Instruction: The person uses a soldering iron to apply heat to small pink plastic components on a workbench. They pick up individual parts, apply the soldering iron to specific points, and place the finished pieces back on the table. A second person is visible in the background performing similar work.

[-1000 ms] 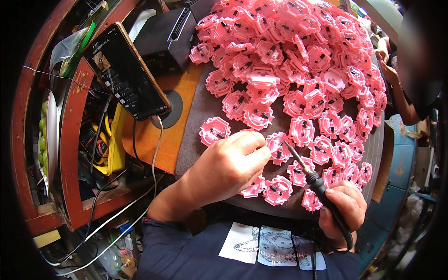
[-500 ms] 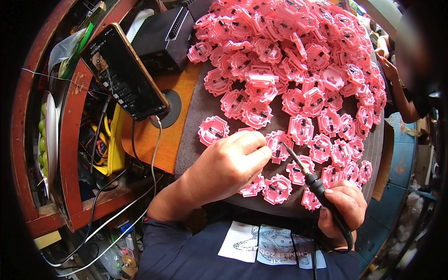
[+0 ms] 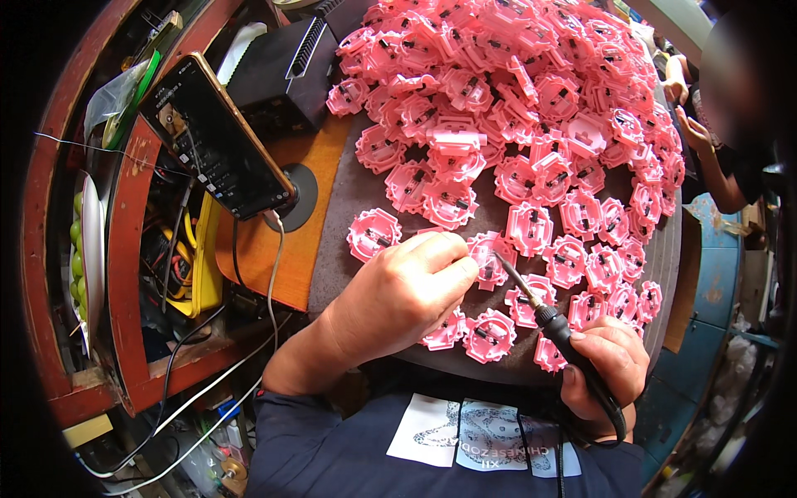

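Note:
A black-handled soldering iron (image 3: 554, 326) is gripped in my right hand (image 3: 613, 362), its thin metal shaft slanting up and left. The tip reaches a pink plastic part (image 3: 491, 258) that holds small dark components; contact is too small to tell. Just left of that part, my left hand (image 3: 404, 289) is closed in a pinch, thumb and forefinger by the part's edge. Whatever the pinch holds, if anything, is hidden. Loose pink parts lie around both hands, among them one (image 3: 489, 335) below the left fingers and another (image 3: 374, 234) beyond the left knuckles.
A large heap of pink parts (image 3: 498, 75) covers the far side of the dark work surface (image 3: 336, 257). At left, a phone (image 3: 217, 137) leans on a round stand beside a black box (image 3: 286, 75). Cables hang lower left. Another person's hands (image 3: 693, 129) show at far right.
The iron's tip and my right hand have shifted very slightly left. My left hand keeps its pinch in nearly the same place. The whole view has moved a little.

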Motion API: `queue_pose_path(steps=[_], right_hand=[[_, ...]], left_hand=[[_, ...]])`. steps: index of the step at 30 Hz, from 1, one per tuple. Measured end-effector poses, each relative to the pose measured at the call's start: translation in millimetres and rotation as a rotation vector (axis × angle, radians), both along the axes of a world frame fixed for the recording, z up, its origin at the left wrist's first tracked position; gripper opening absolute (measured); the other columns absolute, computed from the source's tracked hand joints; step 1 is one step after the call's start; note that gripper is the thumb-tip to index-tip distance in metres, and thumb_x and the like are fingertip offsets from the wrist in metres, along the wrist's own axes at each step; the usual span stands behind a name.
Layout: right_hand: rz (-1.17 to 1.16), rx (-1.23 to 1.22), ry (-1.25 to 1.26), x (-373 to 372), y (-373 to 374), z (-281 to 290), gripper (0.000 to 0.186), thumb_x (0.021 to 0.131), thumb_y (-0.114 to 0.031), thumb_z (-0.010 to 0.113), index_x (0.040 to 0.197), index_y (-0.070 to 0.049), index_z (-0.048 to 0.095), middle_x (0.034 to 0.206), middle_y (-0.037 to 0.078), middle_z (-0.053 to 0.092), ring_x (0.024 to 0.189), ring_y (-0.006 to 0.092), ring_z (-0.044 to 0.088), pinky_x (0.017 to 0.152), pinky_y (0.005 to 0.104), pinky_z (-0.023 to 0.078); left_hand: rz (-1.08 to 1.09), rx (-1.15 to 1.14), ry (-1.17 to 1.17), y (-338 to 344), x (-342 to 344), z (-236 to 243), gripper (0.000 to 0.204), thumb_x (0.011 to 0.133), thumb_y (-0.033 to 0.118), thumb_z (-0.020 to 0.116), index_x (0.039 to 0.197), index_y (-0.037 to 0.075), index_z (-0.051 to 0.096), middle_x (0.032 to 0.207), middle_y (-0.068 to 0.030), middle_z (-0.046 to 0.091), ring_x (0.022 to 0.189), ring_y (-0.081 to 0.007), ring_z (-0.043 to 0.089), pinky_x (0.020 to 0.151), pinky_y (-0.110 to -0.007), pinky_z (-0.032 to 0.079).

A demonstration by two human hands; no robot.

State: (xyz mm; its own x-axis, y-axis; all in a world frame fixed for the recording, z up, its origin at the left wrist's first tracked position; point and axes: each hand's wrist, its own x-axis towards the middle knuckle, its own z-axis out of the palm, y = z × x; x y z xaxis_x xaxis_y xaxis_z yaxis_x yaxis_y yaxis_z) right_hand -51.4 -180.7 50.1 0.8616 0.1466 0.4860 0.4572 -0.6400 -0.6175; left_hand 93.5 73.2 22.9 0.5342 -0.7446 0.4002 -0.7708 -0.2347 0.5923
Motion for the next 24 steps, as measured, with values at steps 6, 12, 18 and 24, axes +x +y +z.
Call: queue_pose_path(steps=[6,12,18,24], right_hand=[[-0.026,-0.004,0.024,-2,-2,4,0.035,0.080,-0.008,0.079,0.112,-0.002,0.068,0.079,0.012,0.068,0.063,0.0277,0.066,0.060,0.0392,0.054],[-0.022,-0.003,0.004,-2,-2,4,0.036,0.080,-0.007,0.079,0.114,-0.001,0.067,0.080,0.012,0.069,0.064,0.0283,0.067,0.061,0.0395,0.055],[0.045,-0.008,0.019,3,-1,5,0.040,0.082,-0.006,0.082,0.119,0.000,0.067,0.083,0.014,0.070,0.066,0.0292,0.069,0.062,0.0402,0.056],[0.068,0.016,0.036,5,0,4,0.041,0.082,-0.005,0.082,0.119,0.001,0.067,0.083,0.014,0.070,0.067,0.0298,0.069,0.064,0.0404,0.057]], left_hand=[[0.033,-0.017,-0.032,3,-1,4,0.024,0.080,-0.006,0.079,0.103,-0.002,0.072,0.102,-0.0152,0.069,0.091,-0.0329,0.072,0.077,-0.041,0.060],[0.124,-0.063,-0.048,9,-3,7,0.024,0.079,-0.006,0.080,0.102,-0.001,0.074,0.101,-0.0143,0.070,0.086,-0.0312,0.072,0.074,-0.039,0.059],[0.069,-0.036,-0.026,8,0,4,0.025,0.078,-0.005,0.081,0.102,-0.002,0.073,0.101,-0.0144,0.070,0.088,-0.0317,0.072,0.076,-0.040,0.059],[0.068,-0.011,-0.026,9,-1,2,0.025,0.079,-0.005,0.080,0.103,-0.002,0.073,0.102,-0.0144,0.070,0.091,-0.0325,0.072,0.078,-0.040,0.059]])
